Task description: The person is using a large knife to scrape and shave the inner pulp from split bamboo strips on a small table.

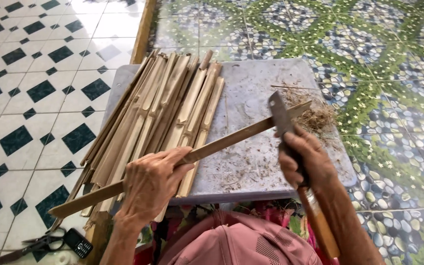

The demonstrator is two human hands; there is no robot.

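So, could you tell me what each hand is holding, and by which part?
The left hand grips a long bamboo strip near its middle. The right hand holds a knife by its handle, the blade meeting the strip's far end.

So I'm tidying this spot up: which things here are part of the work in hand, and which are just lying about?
In use:
left hand gripping bamboo strip
right hand holding knife
stacked bamboo slats
grey table
shavings

Lying about:
scissors
small phone

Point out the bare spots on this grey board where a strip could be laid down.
Free: the grey board between the bamboo pile and the shavings, above the held strip; also below it. Crowded: the left half.
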